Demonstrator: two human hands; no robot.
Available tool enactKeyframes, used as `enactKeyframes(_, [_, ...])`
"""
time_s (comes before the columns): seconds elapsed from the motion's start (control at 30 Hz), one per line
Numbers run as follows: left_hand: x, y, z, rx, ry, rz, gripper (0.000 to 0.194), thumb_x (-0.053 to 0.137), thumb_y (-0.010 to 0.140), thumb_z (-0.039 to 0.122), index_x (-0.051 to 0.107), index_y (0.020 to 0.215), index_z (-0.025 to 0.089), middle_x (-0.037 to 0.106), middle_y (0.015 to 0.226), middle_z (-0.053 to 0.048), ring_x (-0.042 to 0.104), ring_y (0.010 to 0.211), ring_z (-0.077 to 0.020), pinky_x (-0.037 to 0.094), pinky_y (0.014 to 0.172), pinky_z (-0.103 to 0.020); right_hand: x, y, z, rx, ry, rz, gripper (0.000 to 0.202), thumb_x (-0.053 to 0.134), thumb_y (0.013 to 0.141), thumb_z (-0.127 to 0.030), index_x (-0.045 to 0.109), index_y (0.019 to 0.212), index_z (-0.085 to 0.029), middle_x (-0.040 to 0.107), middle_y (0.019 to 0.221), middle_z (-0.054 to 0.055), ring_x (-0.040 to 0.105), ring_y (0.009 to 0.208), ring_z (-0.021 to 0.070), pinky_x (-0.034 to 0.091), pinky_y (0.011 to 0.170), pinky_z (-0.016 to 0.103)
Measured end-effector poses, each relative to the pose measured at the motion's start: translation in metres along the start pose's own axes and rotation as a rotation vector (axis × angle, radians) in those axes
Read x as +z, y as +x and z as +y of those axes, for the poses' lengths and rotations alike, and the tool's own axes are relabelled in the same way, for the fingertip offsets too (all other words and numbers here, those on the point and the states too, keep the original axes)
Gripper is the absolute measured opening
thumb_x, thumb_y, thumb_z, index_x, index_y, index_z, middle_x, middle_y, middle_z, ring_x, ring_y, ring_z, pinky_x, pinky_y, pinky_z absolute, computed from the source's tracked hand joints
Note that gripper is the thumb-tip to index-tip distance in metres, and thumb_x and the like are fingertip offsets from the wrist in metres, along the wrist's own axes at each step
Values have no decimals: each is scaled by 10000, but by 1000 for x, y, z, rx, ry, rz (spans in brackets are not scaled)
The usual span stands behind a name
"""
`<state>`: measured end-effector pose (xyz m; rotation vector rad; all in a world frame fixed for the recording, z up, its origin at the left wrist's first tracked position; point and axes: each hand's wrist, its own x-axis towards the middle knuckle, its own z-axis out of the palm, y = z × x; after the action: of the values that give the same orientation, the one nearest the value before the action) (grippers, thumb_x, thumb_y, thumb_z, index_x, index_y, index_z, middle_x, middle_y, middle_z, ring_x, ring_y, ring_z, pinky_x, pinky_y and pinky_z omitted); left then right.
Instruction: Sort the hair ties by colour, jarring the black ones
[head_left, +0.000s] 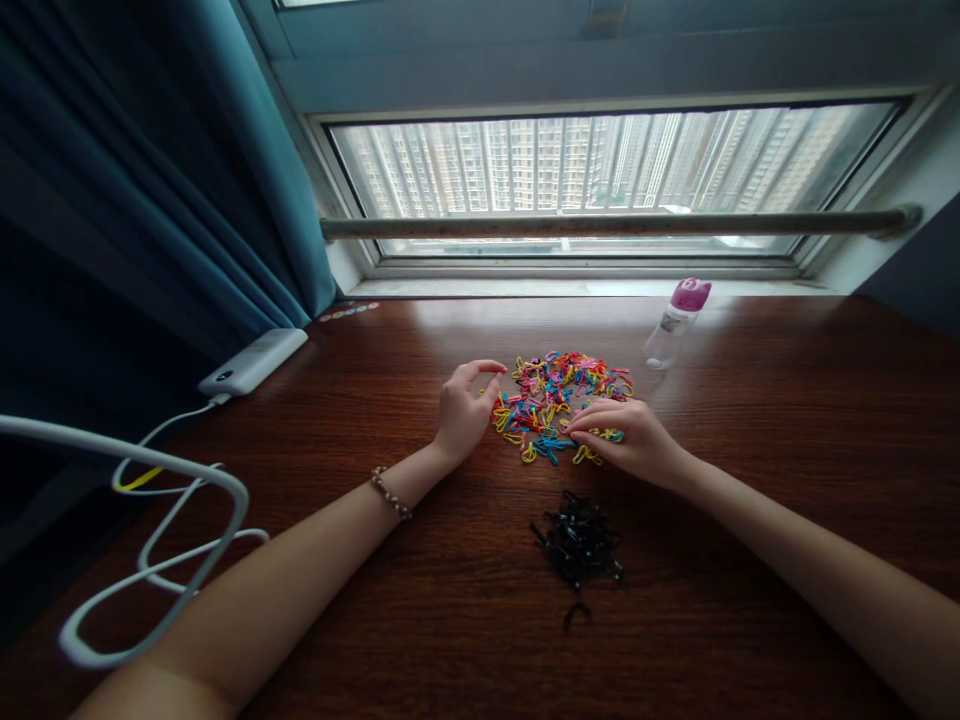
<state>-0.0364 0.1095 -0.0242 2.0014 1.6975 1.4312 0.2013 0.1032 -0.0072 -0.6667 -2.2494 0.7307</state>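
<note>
1. Red, yellow, blue and pink loops (555, 392) lie heaped on the wooden table (420, 650).
2. The left hand (463, 412) curves at the heap's left edge, thumb and forefinger slightly apart.
3. The right hand (637, 440) is at the heap's near right side, fingertips close together; whether they pinch a loop, I cannot tell.
4. Black pieces (581, 540) lie piled nearer the person.
5. A pink-capped bottle (670, 330) stands beyond, to the right.
</note>
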Motion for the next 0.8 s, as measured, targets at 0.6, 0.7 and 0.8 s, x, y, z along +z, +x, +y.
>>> enactKeyframes(0.6, [8, -1, -3, 121, 108, -341, 278, 563, 757, 165, 561, 1035, 181, 652, 939, -37, 579, 914, -189, 440, 855, -350, 2, -4, -21, 386, 569, -429, 296, 584, 785, -389, 676, 819, -110, 646, 694, 49, 550, 477, 87, 421, 429, 177])
enactKeyframes(0.7, [6, 0, -2, 136, 80, -348, 262, 599, 722, 149, 575, 982, 183, 654, 876, -24, 586, 851, -178, 452, 817, -336, 1, -3, -18, 382, 576, -314, 288, 591, 781, -388, 677, 787, -113, 636, 673, 43, 551, 519, 99, 449, 481, 199])
enactKeyframes(0.8, [6, 1, -2, 125, 45, -346, 247, 612, 707, 140, 585, 948, 183, 647, 847, -18, 589, 814, -166, 466, 771, -309, 1, -3, -15, 357, 553, -236, 267, 584, 791, -368, 679, 765, -120, 640, 682, 46, 553, 554, 105, 458, 512, 209])
